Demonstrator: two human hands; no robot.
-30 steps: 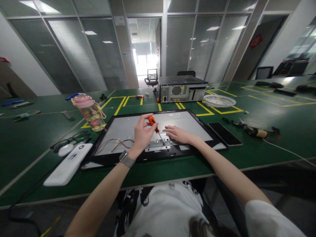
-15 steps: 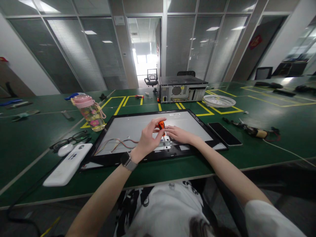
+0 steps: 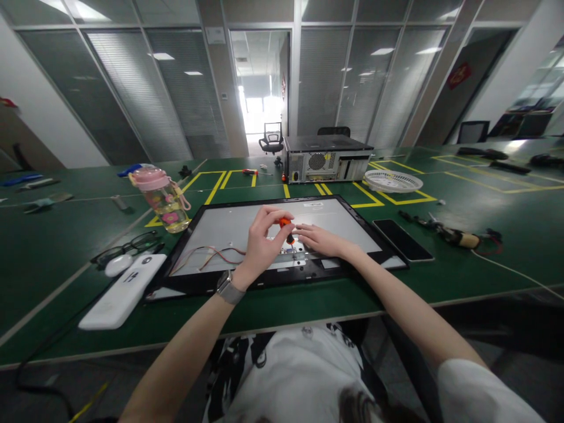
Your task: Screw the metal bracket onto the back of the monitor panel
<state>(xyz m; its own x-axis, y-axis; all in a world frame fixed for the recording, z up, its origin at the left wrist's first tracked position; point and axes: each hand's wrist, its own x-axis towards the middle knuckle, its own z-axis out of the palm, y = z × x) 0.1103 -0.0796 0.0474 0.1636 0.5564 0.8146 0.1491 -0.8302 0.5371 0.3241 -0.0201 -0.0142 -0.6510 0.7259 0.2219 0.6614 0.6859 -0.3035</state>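
A flat display panel [image 3: 247, 224] with a black frame lies on the green table in front of me. My left hand [image 3: 263, 242], with a watch on its wrist, pinches the handle of an orange and black screwdriver [image 3: 289, 238]. The screwdriver's shaft points down at a metal bracket [image 3: 299, 257] near the panel's front edge. Just right of it, my right hand [image 3: 324, 239] rests flat on the panel with fingers stretched out, close to the screwdriver. Thin coloured wires [image 3: 215, 254] lie across the panel's left part.
Left of the panel are a pink-lidded bottle [image 3: 165, 202], glasses [image 3: 127, 247] and a white power bank [image 3: 123, 294]. A phone [image 3: 403, 239] and a small motor-like part with wires [image 3: 460, 237] lie to the right. Behind stand a computer case [image 3: 328, 158] and a white basket [image 3: 393, 181].
My left hand has turned slightly and the screwdriver's handle has tilted left, showing more of its black lower part. My right hand stays in place.
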